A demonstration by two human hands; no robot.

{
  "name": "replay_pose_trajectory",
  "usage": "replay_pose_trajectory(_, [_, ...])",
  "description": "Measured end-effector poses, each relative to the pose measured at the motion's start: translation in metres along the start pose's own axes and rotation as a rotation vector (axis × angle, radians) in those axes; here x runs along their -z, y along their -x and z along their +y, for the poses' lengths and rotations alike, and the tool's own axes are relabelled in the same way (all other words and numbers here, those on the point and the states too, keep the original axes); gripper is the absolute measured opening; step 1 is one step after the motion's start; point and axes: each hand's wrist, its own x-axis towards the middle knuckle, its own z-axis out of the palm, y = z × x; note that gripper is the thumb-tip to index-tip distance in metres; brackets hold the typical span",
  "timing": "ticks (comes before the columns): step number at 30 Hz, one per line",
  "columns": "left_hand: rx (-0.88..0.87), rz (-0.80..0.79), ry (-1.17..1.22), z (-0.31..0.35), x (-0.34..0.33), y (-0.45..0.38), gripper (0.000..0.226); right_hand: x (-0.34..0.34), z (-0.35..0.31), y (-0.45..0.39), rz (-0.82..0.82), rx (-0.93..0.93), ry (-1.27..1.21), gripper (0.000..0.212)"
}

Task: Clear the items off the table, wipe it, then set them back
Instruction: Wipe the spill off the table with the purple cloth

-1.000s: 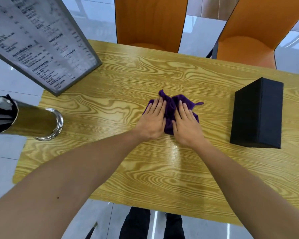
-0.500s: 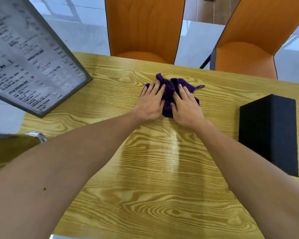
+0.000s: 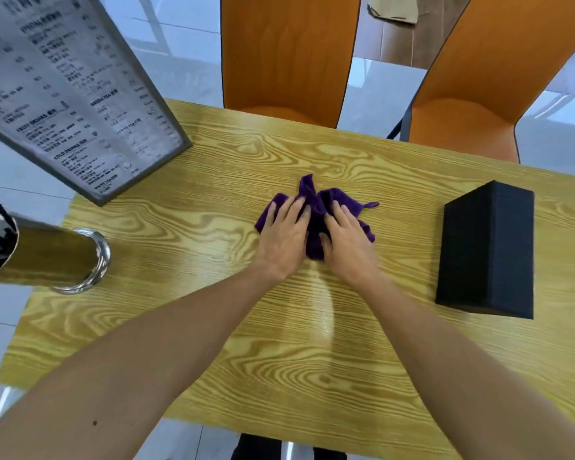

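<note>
- Purple cloth [image 3: 316, 224]: soft, light, bunched; best pressed flat under the palms, not pinched.
- Left hand [image 3: 284, 239] and right hand [image 3: 344, 242] lie flat on it, fingers [image 3: 291, 209] loosely spread, holding nothing.
- Cloth sits mid-table [image 3: 213, 200], well left of the black box [image 3: 485, 250], right of the metal cylinder [image 3: 57, 257] and menu stand [image 3: 77, 91].

I see two orange chairs, one [image 3: 286, 54] at centre and another [image 3: 498, 78] to its right, pushed up to the far edge of the wood-grain table [image 3: 279, 360]. Pale glossy tile floor [image 3: 375, 84], cardboard scrap [image 3: 392, 8] on it behind the chairs.
</note>
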Motion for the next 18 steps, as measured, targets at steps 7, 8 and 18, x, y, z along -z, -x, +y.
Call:
replay_pose_trajectory(7, [0.028,-0.102,0.082,0.037,-0.014,0.104,0.063,-0.034,-0.002,0.106,-0.015,0.041,0.003,0.050])
replay_pose_trajectory(8, [0.038,-0.094,0.103,0.043,-0.018,0.121,0.064,-0.037,-0.002,0.123,-0.034,0.042,0.010,0.049])
replay_pose_trajectory(18, [0.096,-0.068,0.202,0.093,-0.057,0.269,0.081,-0.070,-0.007,0.277,0.012,0.014,0.013,0.054])
